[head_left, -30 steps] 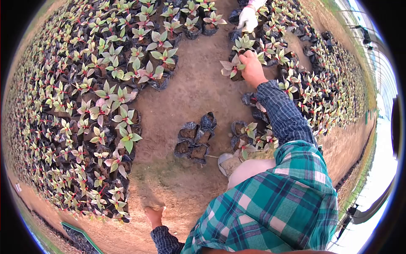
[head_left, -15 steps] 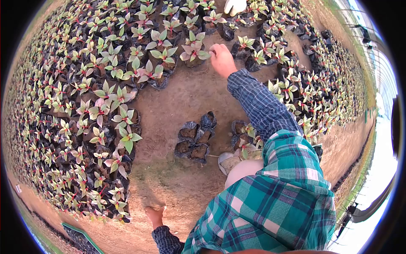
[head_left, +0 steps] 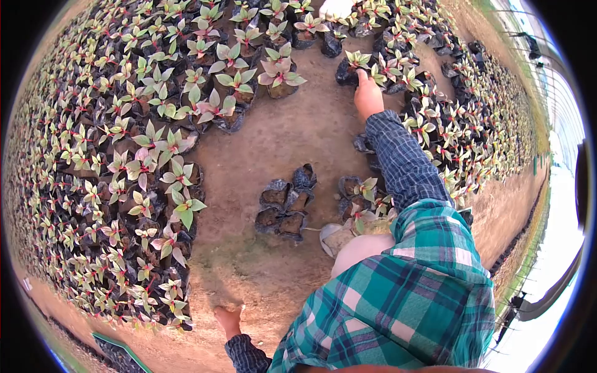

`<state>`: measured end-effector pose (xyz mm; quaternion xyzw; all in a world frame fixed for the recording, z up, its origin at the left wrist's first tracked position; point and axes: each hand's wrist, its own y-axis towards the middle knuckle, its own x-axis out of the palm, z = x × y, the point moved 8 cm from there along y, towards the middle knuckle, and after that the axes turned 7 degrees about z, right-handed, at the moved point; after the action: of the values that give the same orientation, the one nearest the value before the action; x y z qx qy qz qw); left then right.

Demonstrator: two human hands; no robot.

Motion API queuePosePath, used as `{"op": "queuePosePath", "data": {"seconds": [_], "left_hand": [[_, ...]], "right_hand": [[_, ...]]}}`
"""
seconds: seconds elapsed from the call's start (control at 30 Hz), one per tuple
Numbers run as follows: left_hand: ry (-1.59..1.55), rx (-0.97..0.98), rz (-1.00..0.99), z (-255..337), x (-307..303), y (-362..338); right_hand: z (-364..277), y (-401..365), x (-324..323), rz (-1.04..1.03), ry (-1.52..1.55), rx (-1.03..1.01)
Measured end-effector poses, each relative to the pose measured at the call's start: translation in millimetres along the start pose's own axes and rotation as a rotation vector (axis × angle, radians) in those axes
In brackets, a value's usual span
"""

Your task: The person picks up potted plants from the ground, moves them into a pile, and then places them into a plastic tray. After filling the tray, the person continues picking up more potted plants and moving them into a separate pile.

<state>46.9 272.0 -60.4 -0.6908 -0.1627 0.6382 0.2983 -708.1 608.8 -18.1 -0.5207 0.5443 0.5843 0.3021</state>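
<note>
The right hand (head_left: 368, 99) reaches forward, finger extended; the left hand (head_left: 229, 319) is low.

a teal plaid garment (head_left: 404, 298), blocked in white and navy, is worn; the dark blue sleeves (head_left: 407, 163) are checked with thin pale lines.

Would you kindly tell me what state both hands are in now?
Left hand: open at the soil, nothing visibly held.
Right hand: at a bagged seedling; grip cannot be told.
</note>
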Motion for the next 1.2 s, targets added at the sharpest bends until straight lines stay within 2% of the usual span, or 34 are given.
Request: {"op": "queuePosePath", "data": {"seconds": [0.13,0.2,0.23,0.27,0.33,0.37,0.53,0.6,0.67,0.7,0.77,0.8,0.9,0.93,0.97,1.0,1.07,1.2], "left_hand": [[-0.018,-0.038,-0.011,8.7,-5.0,-3.8],[-0.041,0.036,0.043,7.8,-5.8,-2.1],[-0.039,0.037,0.045,6.5,-5.0,-1.2],[-0.03,0.036,0.052,5.6,-4.1,-0.2],[-0.016,0.039,0.055,3.8,-2.4,1.3],[-0.013,0.036,0.06,1.9,-1.9,2.3],[-0.044,0.04,0.071,5.1,-5.0,1.6],[-0.02,0.066,0.08,-0.9,0.2,4.4],[-0.019,0.069,0.087,-7.6,5.1,6.9],[-0.02,0.07,0.095,-9.0,6.1,7.1],[-0.009,0.058,0.083,-9.5,5.3,6.3],[-0.004,0.044,0.071,-10.5,5.8,5.8],[-0.018,0.027,0.064,-8.4,5.5,5.0],[-0.021,0.031,0.059,-7.9,7.8,7.1],[-0.01,0.023,0.055,-11.6,9.0,8.9],[0.002,0.014,0.052,-15.7,9.9,10.0],[-0.004,0.026,0.047,-20.3,13.3,12.8],[0.009,0.042,0.047,-20.9,14.1,14.6]], "right_hand": [[-5.6,14.6,3.6,0.057,0.072,-0.086],[-7.3,15.9,10.9,-0.058,0.061,-0.097],[0.7,15.3,19.0,-0.196,0.226,0.088],[-0.4,16.8,14.2,-0.196,0.227,0.091],[-10.8,8.8,-8.4,-0.302,0.802,0.589],[-11.7,11.1,-0.3,-0.334,0.91,0.655],[-57.9,38.2,-7.8,-0.303,1.065,0.762],[-76.1,48.6,-4.1,-0.296,1.044,0.723],[-84.2,49.6,27.2,-0.252,1.131,0.713],[-90.5,51.2,38.1,-0.32,0.918,0.591],[-93.6,43.2,44.4,-0.192,0.845,0.386],[-102.7,32.2,18.4,-0.24,0.941,0.509],[-54.3,29.6,-9.6,-0.021,0.911,0.528],[-23.5,31.2,-7.8,0.059,0.8,0.512],[16.3,37.9,10.5,0.11,0.58,0.39],[23.8,38.9,-8.4,0.236,0.171,0.157],[43.4,35.6,-17.4,0.172,-0.036,0.189],[59.9,27.7,-20.2,0.179,0.013,0.144]]}}
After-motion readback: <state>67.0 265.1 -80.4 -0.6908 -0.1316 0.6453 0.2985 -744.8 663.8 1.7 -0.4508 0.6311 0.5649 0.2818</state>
